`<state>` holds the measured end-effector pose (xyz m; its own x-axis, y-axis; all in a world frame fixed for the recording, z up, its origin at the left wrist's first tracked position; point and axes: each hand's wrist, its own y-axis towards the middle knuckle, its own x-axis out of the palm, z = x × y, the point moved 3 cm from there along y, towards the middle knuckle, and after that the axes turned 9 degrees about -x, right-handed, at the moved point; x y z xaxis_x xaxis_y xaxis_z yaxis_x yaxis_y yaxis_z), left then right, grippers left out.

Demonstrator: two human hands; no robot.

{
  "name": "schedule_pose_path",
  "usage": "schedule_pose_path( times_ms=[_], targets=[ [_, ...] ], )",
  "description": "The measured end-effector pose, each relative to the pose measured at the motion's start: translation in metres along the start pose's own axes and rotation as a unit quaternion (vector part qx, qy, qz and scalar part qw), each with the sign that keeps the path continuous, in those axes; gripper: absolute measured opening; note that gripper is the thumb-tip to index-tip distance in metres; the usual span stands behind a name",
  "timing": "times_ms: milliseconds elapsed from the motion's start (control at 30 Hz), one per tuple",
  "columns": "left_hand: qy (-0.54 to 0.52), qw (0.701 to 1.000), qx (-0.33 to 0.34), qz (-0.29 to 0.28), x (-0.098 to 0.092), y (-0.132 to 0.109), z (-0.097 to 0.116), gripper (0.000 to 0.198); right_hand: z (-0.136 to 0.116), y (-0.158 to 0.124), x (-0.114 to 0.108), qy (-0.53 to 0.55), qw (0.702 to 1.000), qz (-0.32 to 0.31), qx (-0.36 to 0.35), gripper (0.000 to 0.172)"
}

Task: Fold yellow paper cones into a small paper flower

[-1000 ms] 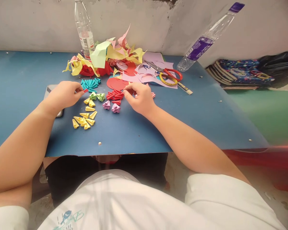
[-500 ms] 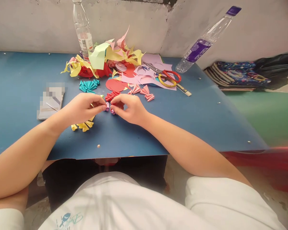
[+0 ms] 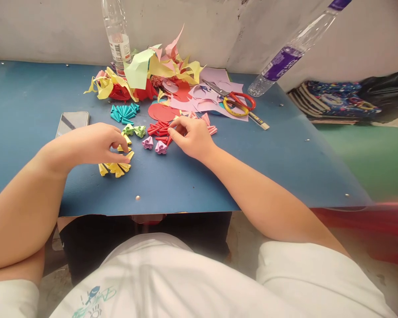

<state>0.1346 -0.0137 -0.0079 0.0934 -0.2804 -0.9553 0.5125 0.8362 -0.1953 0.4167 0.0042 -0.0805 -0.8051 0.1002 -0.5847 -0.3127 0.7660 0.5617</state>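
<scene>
My left hand (image 3: 93, 145) hovers low at the yellow paper cones (image 3: 116, 169), its thumb and fingers apart around a few of them. Beside the red paper cones (image 3: 158, 128), my right hand (image 3: 194, 138) has thumb and forefinger pinched close at the end of one. Two purple rolled paper pieces (image 3: 161, 147) lie just in front of the red group. Green rolled pieces (image 3: 139, 131) rest between the hands, with teal cones (image 3: 124, 112) behind them. Pink cones (image 3: 212, 130) are partly hidden behind my right hand.
Paper scraps (image 3: 139, 70) pile up at the back beside a clear bottle (image 3: 120, 48). Scissors (image 3: 237, 104) and a cutter (image 3: 258, 120) lie to the right. A purple-labelled bottle (image 3: 281, 64) stands farther right. A phone (image 3: 73, 121) sits at left on the blue table (image 3: 185, 190).
My hands have parted from the purple pieces, which now lie in view on the table. The left moved left and down to the yellow cones; the right shifted slightly right to the red cones.
</scene>
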Motion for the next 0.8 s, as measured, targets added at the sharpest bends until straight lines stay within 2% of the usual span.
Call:
schedule_pose_path(
  times_ms=[100,200,333,400,500,600,667,800],
  targets=[
    [-0.012,1.0,-0.006,0.021,0.01,0.003,0.005,0.031,-0.01,-0.001,-0.002,0.007,1.0,0.0,-0.016,0.016],
    [-0.016,1.0,-0.007,0.015,0.016,0.005,0.008,0.031,-0.02,-0.001,-0.005,0.008,0.999,0.001,-0.042,0.018],
    [-0.061,0.996,0.039,0.047,0.008,0.002,0.018,0.016,-0.032,-0.005,-0.007,0.007,0.995,0.007,-0.101,0.022],
    [-0.116,0.987,0.066,0.09,0.0,-0.001,0.026,0.016,-0.039,-0.007,-0.007,0.017,0.99,0.009,-0.138,0.022],
    [-0.234,0.957,0.095,0.144,-0.005,-0.005,0.036,0.014,-0.053,-0.013,-0.004,0.065,0.98,0.015,-0.188,0.02],
    [-0.322,0.926,0.11,0.163,-0.001,-0.006,0.045,0.007,-0.065,-0.018,0.0,0.158,0.97,0.012,-0.184,0.031],
    [-0.343,0.916,0.116,0.171,0.003,-0.007,0.051,0.006,-0.071,-0.021,0.001,0.181,0.965,0.025,-0.19,0.032],
    [-0.333,0.914,0.118,0.202,0.006,-0.009,0.061,0.013,-0.079,-0.023,-0.001,0.14,0.967,0.035,-0.211,0.016]
  ],
)
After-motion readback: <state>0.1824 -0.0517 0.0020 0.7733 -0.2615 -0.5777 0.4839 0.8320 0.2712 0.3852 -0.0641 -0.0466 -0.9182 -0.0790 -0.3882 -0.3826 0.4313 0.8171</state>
